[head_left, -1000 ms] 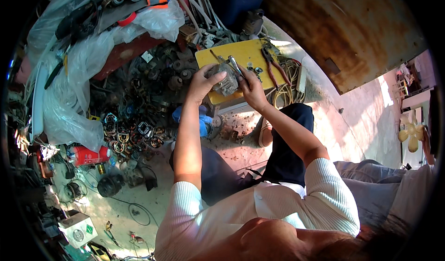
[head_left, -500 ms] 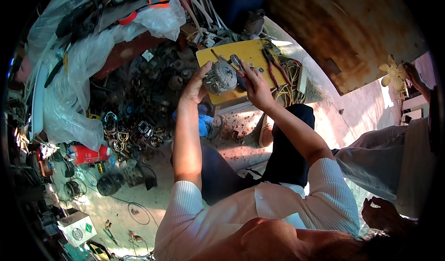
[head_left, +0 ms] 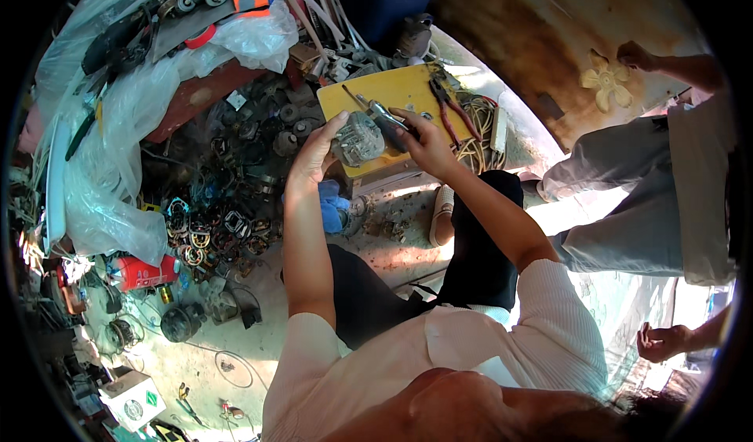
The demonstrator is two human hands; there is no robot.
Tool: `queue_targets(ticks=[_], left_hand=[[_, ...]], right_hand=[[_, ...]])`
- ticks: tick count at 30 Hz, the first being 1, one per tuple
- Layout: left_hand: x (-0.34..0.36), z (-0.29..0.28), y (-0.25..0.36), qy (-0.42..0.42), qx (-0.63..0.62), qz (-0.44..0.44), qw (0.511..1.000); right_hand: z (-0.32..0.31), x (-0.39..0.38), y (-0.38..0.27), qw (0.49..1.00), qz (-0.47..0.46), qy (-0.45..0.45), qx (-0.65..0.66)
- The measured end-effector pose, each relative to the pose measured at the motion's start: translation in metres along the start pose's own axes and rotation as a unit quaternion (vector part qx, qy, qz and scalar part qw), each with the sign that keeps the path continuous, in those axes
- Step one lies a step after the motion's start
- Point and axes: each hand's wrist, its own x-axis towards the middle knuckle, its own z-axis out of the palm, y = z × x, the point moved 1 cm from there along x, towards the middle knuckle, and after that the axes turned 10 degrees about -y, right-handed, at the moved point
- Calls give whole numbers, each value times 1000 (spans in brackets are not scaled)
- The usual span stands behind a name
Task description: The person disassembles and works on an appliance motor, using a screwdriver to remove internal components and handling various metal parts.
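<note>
My left hand [head_left: 318,152] is wrapped around the side of a round, grey metal electric motor [head_left: 358,140], held above the near part of a yellow board [head_left: 408,87]. My right hand [head_left: 427,145] is closed on a slim silver tool [head_left: 383,114] beside the motor; its exact kind is hard to make out. A dark part [head_left: 394,136] shows between the motor and my right fingers. On the board's right side lie red-handled pliers [head_left: 452,112]. A thin rod on the board is partly hidden behind the motor.
Many motor parts [head_left: 200,234] and scraps cover the ground at left, beside plastic sheeting [head_left: 110,175]. Coiled wire [head_left: 482,140] lies right of the board. Another person's hand [head_left: 639,56] is near a yellow fan blade [head_left: 605,81] by a rusty sheet [head_left: 510,34].
The motor has tilted and turned in my hands, and the silver tool now points more along the board. At right, the other person has stepped nearer the board and the fan blade has shifted left.
</note>
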Motion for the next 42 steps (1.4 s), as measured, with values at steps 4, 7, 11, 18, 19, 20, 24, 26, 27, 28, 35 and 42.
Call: queue_targets(ticks=[4,7,11,18,19,20,24,26,27,28,35,42], left_hand=[[-3,1,4,2,-26,19,999],[2,2,4,-8,-97,30,995],[1,-2,3,6,-40,16,999],[-8,-7,1,-98,81,37,991],[-8,-6,0,-109,90,39,989],[-10,-6,-2,-106,97,42,989],[-13,-5,-4,-85,6,17,996],[-5,-13,-14,-36,-48,3,998],[-2,-7,-17,-57,-78,0,995],[-4,-7,-14,-54,-84,-7,995],[-8,-4,-10,-68,-14,-12,998],[-7,-8,-19,-64,30,-44,997]], right_hand=[[4,-1,-21,998,28,9,-57],[0,-1,-32,998,57,29,15],[4,2,-6,999,-22,0,29],[2,9,-20,957,114,-128,233],[7,10,-16,964,80,-106,228],[14,9,-12,970,46,-83,224],[15,7,-22,999,-23,19,26],[14,5,-24,997,-34,48,-46],[10,3,-21,996,-20,58,-59],[10,3,-28,1000,18,13,-3],[9,4,-15,998,-58,4,-32],[23,0,-8,859,250,-91,437]])
